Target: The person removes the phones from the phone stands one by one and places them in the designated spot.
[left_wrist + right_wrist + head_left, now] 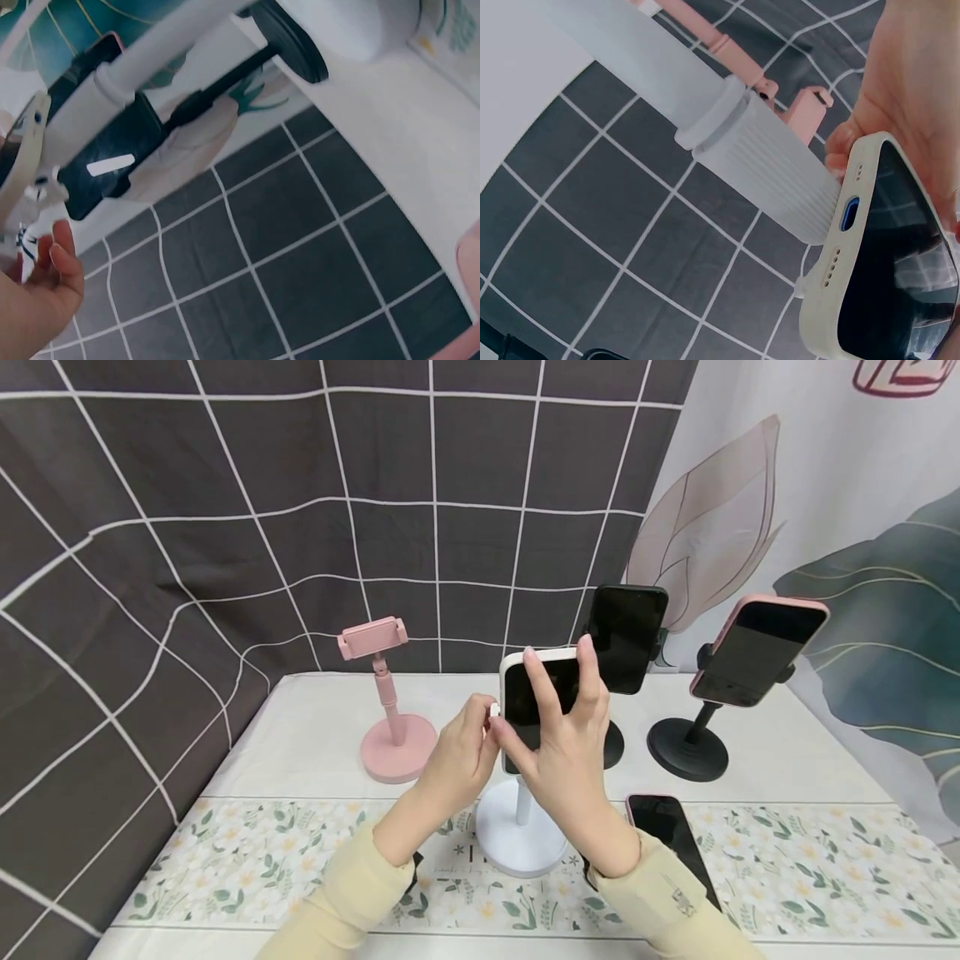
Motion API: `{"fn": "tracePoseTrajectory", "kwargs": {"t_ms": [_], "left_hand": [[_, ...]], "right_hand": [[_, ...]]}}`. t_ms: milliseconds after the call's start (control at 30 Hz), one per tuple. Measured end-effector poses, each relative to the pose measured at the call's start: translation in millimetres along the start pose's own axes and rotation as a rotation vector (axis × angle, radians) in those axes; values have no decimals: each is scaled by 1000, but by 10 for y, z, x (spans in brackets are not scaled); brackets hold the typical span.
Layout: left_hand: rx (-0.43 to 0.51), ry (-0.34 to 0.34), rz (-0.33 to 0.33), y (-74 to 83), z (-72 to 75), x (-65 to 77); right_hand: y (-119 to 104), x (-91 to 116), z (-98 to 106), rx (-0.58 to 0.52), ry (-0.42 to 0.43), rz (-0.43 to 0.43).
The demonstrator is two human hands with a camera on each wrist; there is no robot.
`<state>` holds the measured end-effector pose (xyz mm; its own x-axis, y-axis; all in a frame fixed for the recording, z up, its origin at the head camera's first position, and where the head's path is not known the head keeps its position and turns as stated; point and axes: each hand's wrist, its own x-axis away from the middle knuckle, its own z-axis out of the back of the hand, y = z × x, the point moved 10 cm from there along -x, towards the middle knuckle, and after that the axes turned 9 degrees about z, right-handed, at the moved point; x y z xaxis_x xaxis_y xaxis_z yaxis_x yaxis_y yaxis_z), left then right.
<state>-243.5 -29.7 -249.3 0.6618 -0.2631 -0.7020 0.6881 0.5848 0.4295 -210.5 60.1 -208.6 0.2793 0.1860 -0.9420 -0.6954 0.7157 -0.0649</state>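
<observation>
A smartphone in a cream-white case stands upright at the head of a white phone stand. My left hand pinches the small white clamp piece at the phone's left edge; the same hand shows curled fingers in the left wrist view. My right hand holds the phone from the front, two fingers spread up to its top edge and the thumb by its left edge. Its other fingers are hidden. The right wrist view shows the phone's bottom edge beside the ribbed stand neck.
A pink phone stand with nothing in its clamp is at the left. Behind and to the right, black stands hold a dark phone and a pink-edged phone. Another phone lies beside my right forearm on the floral cloth.
</observation>
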Motion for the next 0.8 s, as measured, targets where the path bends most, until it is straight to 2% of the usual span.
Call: {"fn": "tracePoseTrajectory", "kwargs": {"t_ms": [233,400,633,800], "left_hand": [[-96,-80,-83,31,16,-53],[-107,-66,-79,19,44,-50],[-19,-76,-24,-38,58,-43],[101,-126,-15,-53,35,-80]], "right_hand": [[96,-93,10,9,-5,-72],[140,-118,-8,5,-58,-125],[174,-124,-23,46,-57,-141],[230,-127,-22,50,-46,-147]]}}
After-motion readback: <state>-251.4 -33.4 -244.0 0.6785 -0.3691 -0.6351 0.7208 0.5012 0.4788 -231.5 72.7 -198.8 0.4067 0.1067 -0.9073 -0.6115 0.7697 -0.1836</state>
